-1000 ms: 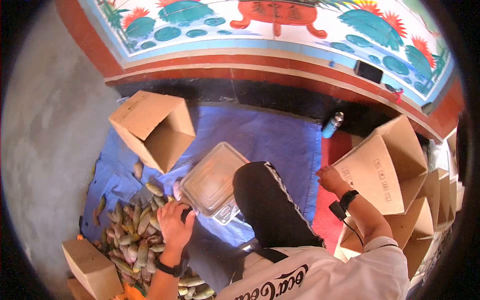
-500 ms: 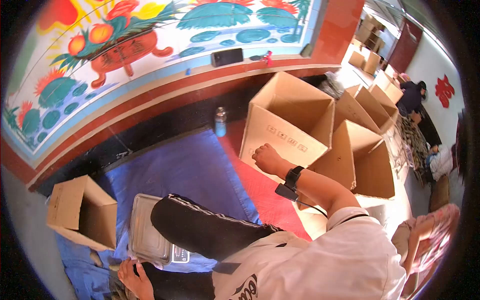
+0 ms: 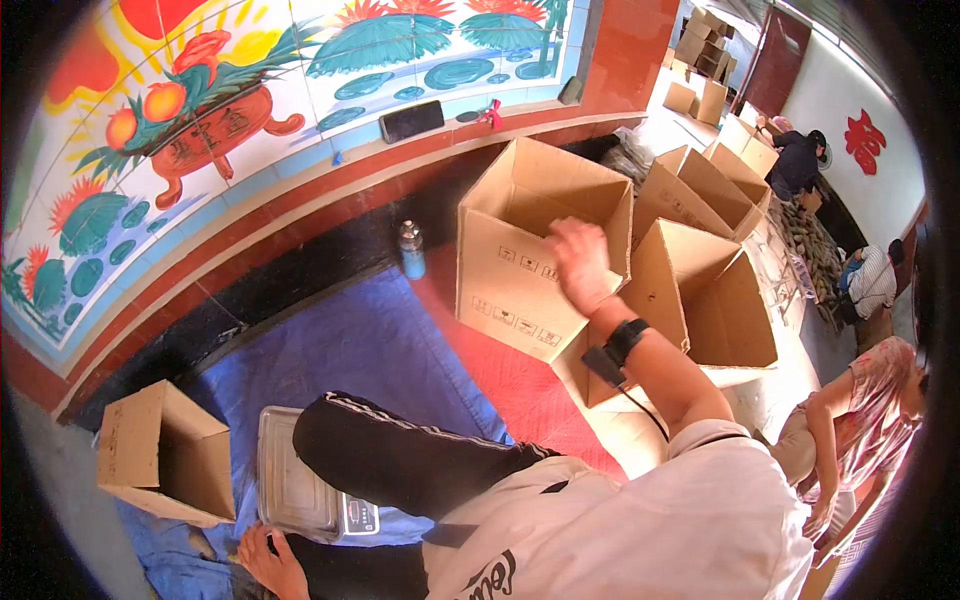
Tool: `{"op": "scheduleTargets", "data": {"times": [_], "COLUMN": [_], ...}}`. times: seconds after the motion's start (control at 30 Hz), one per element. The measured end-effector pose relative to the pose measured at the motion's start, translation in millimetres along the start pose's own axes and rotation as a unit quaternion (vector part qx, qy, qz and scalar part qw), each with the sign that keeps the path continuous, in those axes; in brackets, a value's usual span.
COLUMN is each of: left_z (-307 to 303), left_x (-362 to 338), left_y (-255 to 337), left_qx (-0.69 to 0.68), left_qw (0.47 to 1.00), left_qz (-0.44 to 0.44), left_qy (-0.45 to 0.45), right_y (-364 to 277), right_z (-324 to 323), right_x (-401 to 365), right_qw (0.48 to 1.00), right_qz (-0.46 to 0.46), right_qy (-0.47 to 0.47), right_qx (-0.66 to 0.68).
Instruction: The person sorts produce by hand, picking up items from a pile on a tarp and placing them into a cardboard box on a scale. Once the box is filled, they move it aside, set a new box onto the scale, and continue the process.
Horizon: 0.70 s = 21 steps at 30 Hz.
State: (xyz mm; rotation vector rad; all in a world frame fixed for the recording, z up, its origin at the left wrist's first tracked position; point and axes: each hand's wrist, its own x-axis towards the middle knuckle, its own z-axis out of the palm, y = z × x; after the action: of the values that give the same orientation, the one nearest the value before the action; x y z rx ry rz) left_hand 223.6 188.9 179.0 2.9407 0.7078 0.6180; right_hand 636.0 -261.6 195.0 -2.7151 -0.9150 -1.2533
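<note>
Two mats lie side by side on the floor below a painted wall (image 3: pixel 200 100): a blue mat (image 3: pixel 370 340), and a red mat (image 3: pixel 520 385) to its right. The large open cardboard box (image 3: pixel 510 275) stands upright at the red mat's far edge, flaps up. More open boxes (image 3: pixel 720 300) crowd just beside it along the mat's right edge. A smaller box (image 3: pixel 160 460) lies on its side at the blue mat's left edge. The scale (image 3: pixel 305 485), topped by a clear tray, sits by the blue mat's near edge, against the person's black-trousered leg (image 3: pixel 400 460). The right hand (image 3: pixel 580 262) is raised at the large box's near right corner. It is blurred, and I cannot tell whether its fingers grip the rim or hang loose. The left hand (image 3: pixel 268 562) rests low, just beside the scale's near edge, fingers released and spread, holding nothing. A bottle (image 3: pixel 411 250) stands at the blue mat's far right corner. A dark phone (image 3: pixel 411 120) lies on the wall's ledge.
</note>
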Motion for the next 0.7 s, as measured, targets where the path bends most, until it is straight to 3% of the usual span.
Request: {"op": "scheduleTargets", "data": {"times": [0.07,0.13,0.2,0.27,0.33,0.37,0.43,0.47,0.53,0.7], "left_z": [10.8,13.1,13.3,11.5,2.3,-0.9,-1.2,-1.6,-1.5,11.7], "left_x": [-7.4,-8.3,-9.1,-8.5,-3.7,-1.5,0.1,0.3,-0.4,-9.6], "left_y": [-13.1,-14.9,-16.6,-16.1,-5.9,-2.0,-0.2,-0.2,-1.9,-12.5], "left_qx": [-0.016,-0.011,-0.007,-0.010,0.014,0.038,0.035,0.032,0.035,-0.001], "left_qw": [0.997,0.997,0.997,0.997,0.999,0.999,0.999,0.999,0.999,0.998], "left_qz": [-0.062,-0.064,-0.067,-0.061,-0.037,-0.011,-0.008,-0.007,-0.006,-0.066], "left_qy": [-0.036,-0.033,-0.029,-0.042,-0.028,-0.014,-0.011,-0.006,-0.008,-0.024], "right_y": [27.6,64.1,107.0,120.0,151.7,154.5,153.4,151.4,146.9,147.7], "right_z": [-21.9,-26.7,-21.7,-43.3,-44.7,-39.3,-32.4,-26.8,-11.5,-11.3], "right_x": [10.3,-4.2,-38.5,-57.8,-73.2,-78.3,-85.7,-89.2,-94.9,-96.2], "right_qw": [0.992,0.964,0.916,0.813,0.709,0.709,0.769,0.768,0.799,0.792], "right_qz": [0.102,0.199,0.327,0.532,0.660,0.661,0.546,0.547,0.482,0.494], "right_qy": [0.064,0.105,0.057,-0.142,-0.247,-0.248,-0.333,-0.333,-0.354,-0.354], "right_qx": [-0.042,-0.145,-0.223,-0.189,-0.013,-0.014,0.014,0.013,-0.055,-0.061]}}
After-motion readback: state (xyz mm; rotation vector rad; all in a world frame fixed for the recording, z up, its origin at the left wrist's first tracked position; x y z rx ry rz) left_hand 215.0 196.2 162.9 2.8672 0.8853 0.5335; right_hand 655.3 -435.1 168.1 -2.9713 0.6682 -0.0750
